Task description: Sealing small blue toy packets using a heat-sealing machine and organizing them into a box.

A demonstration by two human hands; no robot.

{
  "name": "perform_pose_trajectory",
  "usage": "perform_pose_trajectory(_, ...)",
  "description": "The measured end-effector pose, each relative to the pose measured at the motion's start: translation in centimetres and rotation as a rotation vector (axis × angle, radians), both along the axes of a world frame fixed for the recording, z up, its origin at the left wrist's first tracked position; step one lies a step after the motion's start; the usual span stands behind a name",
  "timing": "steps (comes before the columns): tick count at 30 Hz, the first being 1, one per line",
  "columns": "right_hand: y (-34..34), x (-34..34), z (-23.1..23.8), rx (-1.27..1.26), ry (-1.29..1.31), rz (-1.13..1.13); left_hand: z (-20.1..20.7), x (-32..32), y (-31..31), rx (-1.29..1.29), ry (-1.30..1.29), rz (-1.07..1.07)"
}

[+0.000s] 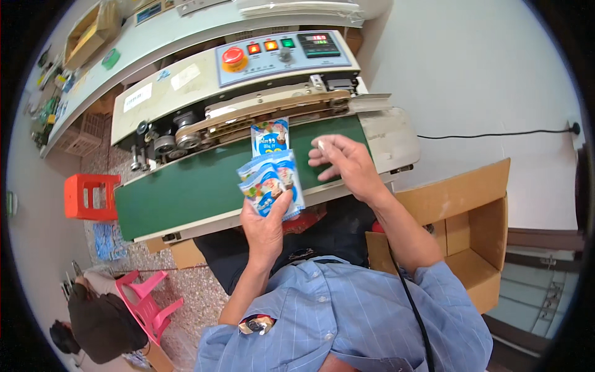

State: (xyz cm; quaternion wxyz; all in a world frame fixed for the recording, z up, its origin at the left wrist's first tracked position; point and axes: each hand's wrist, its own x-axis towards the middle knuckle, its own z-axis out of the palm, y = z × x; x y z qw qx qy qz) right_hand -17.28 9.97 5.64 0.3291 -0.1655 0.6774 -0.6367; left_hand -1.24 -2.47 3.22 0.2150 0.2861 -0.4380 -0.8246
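Left hand (266, 226) grips packets (271, 183); right hand (347, 164) open.

Blue-white printed plastic sachet (270, 137) upright on green conveyor belt (198, 183); fanned bunch of similar sachets (271, 181) just below it. Small dark rectangular display with red digits (318, 43) on control panel (282, 56). White rectangular label (137, 97) on machine housing.

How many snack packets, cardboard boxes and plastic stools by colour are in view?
Blue snack packets: 3, 1 on the green belt, 2 in the left hand ()
Open cardboard boxes: 2 ()
Orange stool: 1
Pink stool: 1
Total: 7
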Motion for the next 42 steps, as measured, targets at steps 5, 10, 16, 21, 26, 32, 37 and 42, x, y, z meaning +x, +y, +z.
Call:
perform_pose_trajectory(5,-0.5,2.9,0.1,-0.105,-0.142,0.282,0.1,-0.5,0.4,0.021,0.037,-0.054)
perform_pose_trajectory(10,-0.5,3.4,-0.2,-0.128,-0.137,0.233,0.3,-0.6,0.5,0.086,0.039,-0.066)
perform_pose_trajectory(16,-0.1,3.1,-1.0,-0.099,-0.192,0.207,-0.1,-0.6,0.3,0.083,0.047,-0.013)
perform_pose_trajectory(21,-0.6,2.9,0.0,-0.072,0.000,0.241,-0.3,-0.6,0.4,0.037,0.064,-0.009)
perform_pose_trajectory(26,-1.1,3.2,0.6,-0.104,-0.081,0.167,-0.2,-0.8,0.6,-0.020,0.083,-0.040)
perform_pose_trajectory(32,-0.9,2.8,-0.4,-0.091,-0.176,0.167,-0.7,-0.5,0.3,0.009,0.092,-0.001)
perform_pose_trajectory(37,-0.3,2.6,-1.7,-0.163,-0.232,0.147,-0.7,-0.4,0.1,0.056,0.141,0.029)
perform_pose_trajectory(42,-0.5,2.6,-1.7,-0.210,-0.286,0.075,-1.1,-0.6,0.0,0.083,0.169,0.050)
